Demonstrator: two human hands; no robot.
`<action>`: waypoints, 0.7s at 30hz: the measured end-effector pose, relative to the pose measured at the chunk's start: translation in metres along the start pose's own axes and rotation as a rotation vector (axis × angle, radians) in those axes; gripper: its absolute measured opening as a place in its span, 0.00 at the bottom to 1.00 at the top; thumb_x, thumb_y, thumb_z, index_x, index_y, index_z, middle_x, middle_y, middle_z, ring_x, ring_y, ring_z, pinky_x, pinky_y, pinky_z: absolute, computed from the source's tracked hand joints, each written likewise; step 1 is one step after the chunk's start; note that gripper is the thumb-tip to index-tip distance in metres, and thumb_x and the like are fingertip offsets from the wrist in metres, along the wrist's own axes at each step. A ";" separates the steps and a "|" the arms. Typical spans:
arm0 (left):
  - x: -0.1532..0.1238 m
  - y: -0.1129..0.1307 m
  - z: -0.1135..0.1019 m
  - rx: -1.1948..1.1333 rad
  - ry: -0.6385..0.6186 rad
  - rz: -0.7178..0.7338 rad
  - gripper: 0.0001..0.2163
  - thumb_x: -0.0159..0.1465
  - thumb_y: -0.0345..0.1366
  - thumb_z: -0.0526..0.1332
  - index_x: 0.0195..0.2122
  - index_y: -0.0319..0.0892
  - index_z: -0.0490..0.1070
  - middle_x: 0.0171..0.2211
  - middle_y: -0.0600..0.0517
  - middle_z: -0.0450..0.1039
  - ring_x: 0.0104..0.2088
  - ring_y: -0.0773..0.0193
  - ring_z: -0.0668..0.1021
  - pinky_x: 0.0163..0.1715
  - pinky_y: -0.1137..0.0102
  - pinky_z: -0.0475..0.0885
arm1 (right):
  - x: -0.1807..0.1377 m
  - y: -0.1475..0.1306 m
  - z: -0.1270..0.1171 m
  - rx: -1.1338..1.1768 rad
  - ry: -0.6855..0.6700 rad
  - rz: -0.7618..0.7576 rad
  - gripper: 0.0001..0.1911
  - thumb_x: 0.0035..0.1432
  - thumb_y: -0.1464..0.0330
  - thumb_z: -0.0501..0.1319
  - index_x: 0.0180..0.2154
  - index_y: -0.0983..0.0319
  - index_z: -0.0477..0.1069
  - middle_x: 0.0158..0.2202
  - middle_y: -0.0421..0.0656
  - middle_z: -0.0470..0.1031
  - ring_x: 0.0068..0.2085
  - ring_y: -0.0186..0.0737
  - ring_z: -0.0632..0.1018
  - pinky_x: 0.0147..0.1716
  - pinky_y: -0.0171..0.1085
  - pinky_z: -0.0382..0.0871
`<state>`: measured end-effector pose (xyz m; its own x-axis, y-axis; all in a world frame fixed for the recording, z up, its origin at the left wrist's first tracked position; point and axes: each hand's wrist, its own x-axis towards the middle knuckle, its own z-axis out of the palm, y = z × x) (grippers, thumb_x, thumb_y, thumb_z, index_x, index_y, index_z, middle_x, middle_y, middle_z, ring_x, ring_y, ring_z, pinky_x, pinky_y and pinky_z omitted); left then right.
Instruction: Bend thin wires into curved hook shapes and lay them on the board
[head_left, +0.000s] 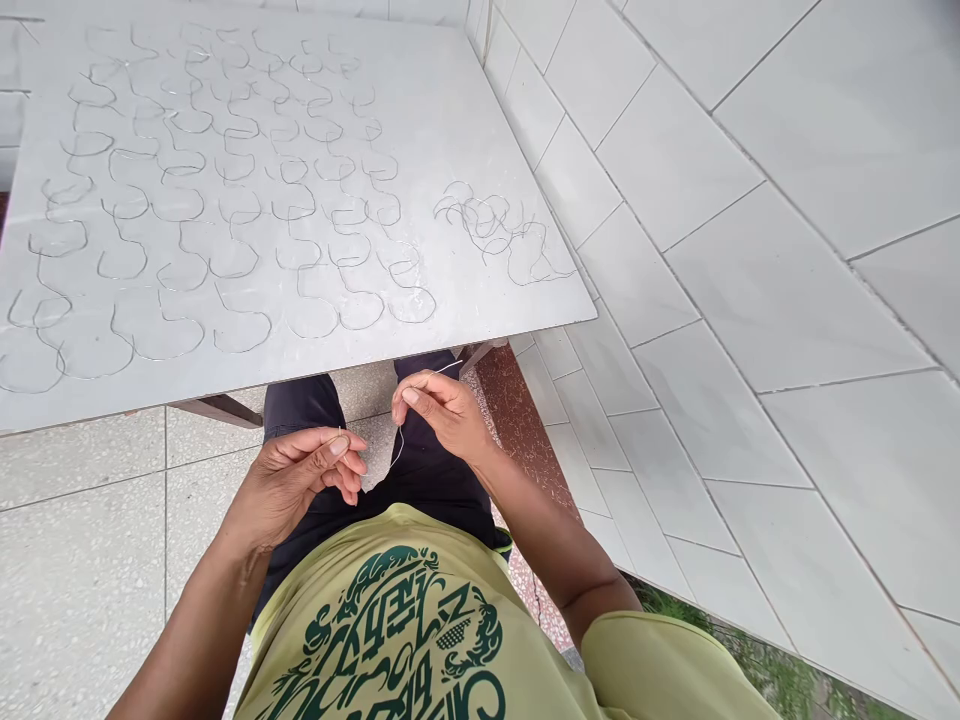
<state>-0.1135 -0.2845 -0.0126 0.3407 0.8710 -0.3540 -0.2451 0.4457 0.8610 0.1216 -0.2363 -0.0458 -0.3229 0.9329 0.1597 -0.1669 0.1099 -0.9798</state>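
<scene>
Both hands are below the front edge of the white table, over my lap. A thin piece of wire runs in a curve between them. My left hand pinches one end between thumb and fingertips. Higher up and to the right, my right hand pinches the wire between thumb and forefinger, and a short straight end sticks out past its knuckles. Part of the wire is hidden behind the fingers.
On the white table, many bent wire pieces lie in rows, mostly S-shaped. A loose tangle of wire sits near the right edge. A tiled wall rises close on the right. Below is a speckled floor.
</scene>
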 end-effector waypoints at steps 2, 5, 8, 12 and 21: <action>0.000 0.000 0.000 0.001 0.002 -0.001 0.09 0.65 0.39 0.71 0.42 0.39 0.85 0.31 0.46 0.83 0.25 0.62 0.83 0.26 0.69 0.81 | -0.001 -0.001 -0.002 -0.108 -0.001 -0.031 0.19 0.71 0.53 0.60 0.36 0.61 0.75 0.33 0.43 0.77 0.37 0.39 0.78 0.42 0.40 0.74; 0.001 0.003 0.001 0.009 0.010 0.004 0.09 0.65 0.39 0.72 0.42 0.40 0.85 0.31 0.47 0.83 0.24 0.62 0.82 0.25 0.69 0.81 | -0.001 0.001 -0.007 -0.026 -0.082 -0.077 0.16 0.72 0.57 0.59 0.36 0.60 0.74 0.30 0.42 0.76 0.34 0.38 0.78 0.40 0.41 0.74; 0.001 0.006 0.002 0.014 0.013 0.007 0.09 0.64 0.39 0.72 0.42 0.39 0.85 0.30 0.47 0.83 0.24 0.62 0.82 0.25 0.70 0.81 | 0.000 0.005 -0.009 0.174 -0.179 -0.090 0.14 0.72 0.59 0.61 0.35 0.61 0.73 0.27 0.40 0.73 0.32 0.38 0.77 0.36 0.40 0.73; 0.003 0.009 0.006 -0.023 -0.008 -0.035 0.10 0.63 0.39 0.73 0.41 0.38 0.85 0.29 0.48 0.82 0.23 0.63 0.81 0.24 0.71 0.81 | -0.001 0.006 -0.007 0.325 -0.227 -0.113 0.13 0.71 0.62 0.63 0.34 0.61 0.72 0.26 0.39 0.72 0.30 0.39 0.77 0.33 0.40 0.72; 0.019 0.008 0.018 -0.194 -0.138 -0.211 0.11 0.64 0.40 0.72 0.41 0.36 0.83 0.26 0.51 0.77 0.20 0.70 0.77 0.17 0.76 0.77 | 0.005 0.004 0.001 0.357 -0.214 -0.164 0.13 0.69 0.60 0.65 0.33 0.61 0.74 0.25 0.40 0.73 0.30 0.40 0.77 0.33 0.41 0.74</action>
<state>-0.0929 -0.2684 -0.0064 0.5192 0.7248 -0.4529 -0.3196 0.6562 0.6836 0.1184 -0.2319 -0.0484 -0.4448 0.8166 0.3679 -0.5311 0.0902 -0.8425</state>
